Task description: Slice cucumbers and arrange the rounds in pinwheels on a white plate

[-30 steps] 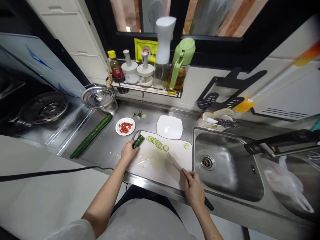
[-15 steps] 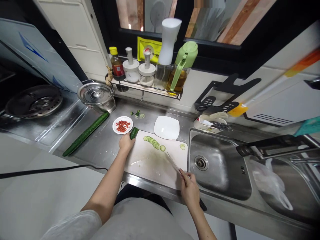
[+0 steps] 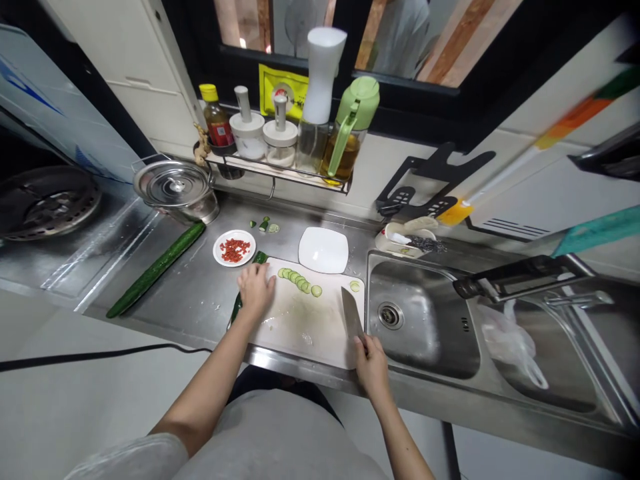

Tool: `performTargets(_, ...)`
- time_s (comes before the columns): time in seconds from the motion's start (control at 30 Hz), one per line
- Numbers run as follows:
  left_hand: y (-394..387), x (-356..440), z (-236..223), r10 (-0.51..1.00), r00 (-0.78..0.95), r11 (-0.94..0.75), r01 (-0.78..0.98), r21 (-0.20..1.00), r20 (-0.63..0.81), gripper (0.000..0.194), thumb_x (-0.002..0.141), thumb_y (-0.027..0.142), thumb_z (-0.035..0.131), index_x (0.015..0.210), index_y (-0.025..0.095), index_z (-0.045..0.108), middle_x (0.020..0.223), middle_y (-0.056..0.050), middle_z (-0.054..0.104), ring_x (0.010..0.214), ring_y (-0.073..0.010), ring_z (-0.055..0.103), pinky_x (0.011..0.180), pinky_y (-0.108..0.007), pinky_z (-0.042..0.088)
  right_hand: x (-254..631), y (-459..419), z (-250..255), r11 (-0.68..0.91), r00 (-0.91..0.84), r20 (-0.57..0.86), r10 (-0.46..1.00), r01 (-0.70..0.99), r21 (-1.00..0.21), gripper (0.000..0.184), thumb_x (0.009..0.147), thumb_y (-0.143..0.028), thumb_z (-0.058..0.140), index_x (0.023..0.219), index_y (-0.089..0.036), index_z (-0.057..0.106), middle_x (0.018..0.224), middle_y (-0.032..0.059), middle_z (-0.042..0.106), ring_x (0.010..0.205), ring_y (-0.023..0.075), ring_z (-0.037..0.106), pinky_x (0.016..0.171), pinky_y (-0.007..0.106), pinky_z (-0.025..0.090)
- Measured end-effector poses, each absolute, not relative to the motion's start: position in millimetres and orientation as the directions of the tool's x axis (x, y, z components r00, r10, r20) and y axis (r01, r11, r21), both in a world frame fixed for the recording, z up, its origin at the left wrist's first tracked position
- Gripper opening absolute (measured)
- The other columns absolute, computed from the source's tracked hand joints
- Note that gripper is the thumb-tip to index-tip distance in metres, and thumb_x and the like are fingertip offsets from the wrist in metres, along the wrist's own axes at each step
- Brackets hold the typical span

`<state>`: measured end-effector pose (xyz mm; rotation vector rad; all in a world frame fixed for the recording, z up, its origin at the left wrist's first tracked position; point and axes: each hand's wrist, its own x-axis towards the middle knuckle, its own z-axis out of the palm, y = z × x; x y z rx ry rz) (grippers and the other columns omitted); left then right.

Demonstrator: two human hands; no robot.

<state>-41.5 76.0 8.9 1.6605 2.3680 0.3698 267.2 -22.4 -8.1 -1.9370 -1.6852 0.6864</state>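
My left hand (image 3: 256,288) is curled over a cut cucumber (image 3: 237,308) at the left edge of the white cutting board (image 3: 290,327). Green skin shows beyond the fingertips and again below the palm; the hand hides the middle. In my right hand (image 3: 371,363) is a kitchen knife (image 3: 353,313), held by its handle, the broad blade pointing away over the board's right side. A row of overlapping cucumber slices (image 3: 294,279) lies on the upper board, with a single slice (image 3: 317,291) at its right end. More thin slices (image 3: 355,286) sit in the far right corner.
Behind the board are a white dish (image 3: 323,250) and a plate (image 3: 215,257) of chopped red pieces. A whole cucumber (image 3: 157,270) lies left, near a lidded steel pot (image 3: 175,190). The sink (image 3: 425,320) adjoins on the right. A condiment rack (image 3: 280,175) hangs behind.
My left hand has shifted along the cucumber and now covers its middle. The knife blade has swung to the right and shows its flat side. The camera view has turned slightly.
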Motion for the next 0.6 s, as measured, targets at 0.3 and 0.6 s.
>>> performTargets(0.3,97.1,47.6,-4.1,0.973,0.150,-0.076,0.927,0.368,-0.177,0.025,0.087,0.030,0.047,0.104,0.020,0.063,0.107,-0.012,0.055,0.107,-0.0280,0.045,0.093,-0.042,0.032,274.3,-32.3,-1.5,-0.191,0.162,-0.109,0.981,0.685,-0.703,0.051,0.087,-0.061,0.034,0.074,-0.018,0.057,0.076,0.0089,0.063,0.072,0.0201,0.056,0.068,0.030,0.044)
performTargets(0.6,101.1,58.4,-12.2,0.958,0.186,-0.087,0.914,0.396,-0.220,0.019,0.084,0.016,0.047,0.097,0.020,0.060,0.104,-0.009,0.058,0.103,-0.0246,0.047,0.090,-0.038,0.032,281.6,-47.9,3.0,-0.212,0.193,-0.107,0.975,0.688,-0.694,0.052,0.087,-0.062,0.032,0.071,-0.019,0.056,0.074,0.0077,0.060,0.072,0.0195,0.054,0.067,0.030,0.043)
